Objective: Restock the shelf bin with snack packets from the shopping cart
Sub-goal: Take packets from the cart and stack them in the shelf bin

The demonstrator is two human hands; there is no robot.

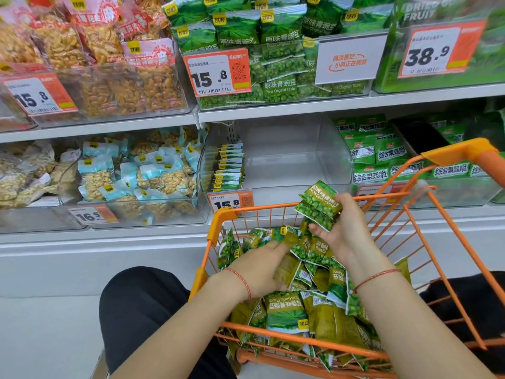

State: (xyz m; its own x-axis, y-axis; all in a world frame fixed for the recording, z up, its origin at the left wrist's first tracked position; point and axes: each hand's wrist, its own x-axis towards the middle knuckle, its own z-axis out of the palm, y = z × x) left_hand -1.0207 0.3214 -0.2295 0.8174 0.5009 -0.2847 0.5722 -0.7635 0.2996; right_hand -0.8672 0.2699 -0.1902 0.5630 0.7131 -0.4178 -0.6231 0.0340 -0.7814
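The shelf [273, 108] runs across the view in two tiers, and on the lower tier sits the clear bin [287, 160] to be filled: nearly bare, with one upright row of about ten green packets [228, 166] pressed against its left wall and the rest of its floor showing. Just in front of it stands one orange cart [322, 343], its basket heaped with green garlic-pea packets [308, 305], too many and too overlapped to count, several dozen at a guess. The step in hand looks like gathering a batch. The right hand [347, 231] is raised above the heap, fingers curled round a small stack [318, 205] of what seem two or three packets, held face up. The left hand [262, 265] lies low in the heap with fingers bent into the packets, seemingly pinching one, though the grip itself is hidden. Next, I judge, the stack needs squaring up, then a lift over the cart's front rim and the bin's low front lip, to be stood on edge beside the existing row, labels facing the same way.
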